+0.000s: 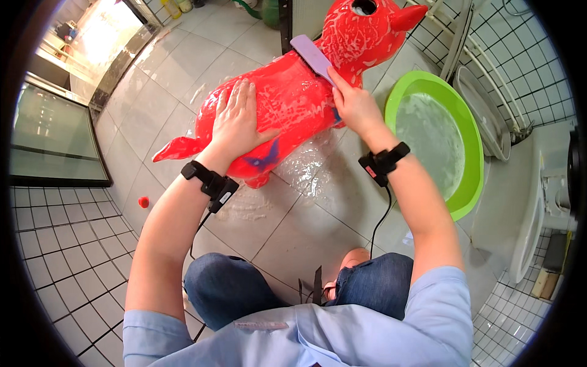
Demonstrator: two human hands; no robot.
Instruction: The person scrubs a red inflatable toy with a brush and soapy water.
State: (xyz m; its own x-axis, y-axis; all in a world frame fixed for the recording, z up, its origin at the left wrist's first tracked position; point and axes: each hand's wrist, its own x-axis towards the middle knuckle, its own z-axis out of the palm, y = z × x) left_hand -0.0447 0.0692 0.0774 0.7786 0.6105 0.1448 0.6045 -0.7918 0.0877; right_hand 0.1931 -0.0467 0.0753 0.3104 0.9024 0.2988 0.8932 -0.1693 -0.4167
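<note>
A red rubber hopper toy shaped like an animal [284,101] is on the tiled floor in front of me, wet and streaked with suds. Its head points to the far right and its tail to the left; blue markings show low on its near side. My left hand [237,122] lies flat on its rear back, fingers stretched out. Wrapped round the handle of a purple brush [310,55], my right hand [361,111] holds it on the toy's back just behind the neck. The brush's bristles are mostly hidden beneath it.
To the right stands a lime green basin [474,150] of cloudy, soapy water, with a grey oval tub [483,110] leaning behind it. A small red piece [143,202] lies on the floor at left. Foamy puddles wet the tiles below the toy. A glass panel [55,134] stands far left.
</note>
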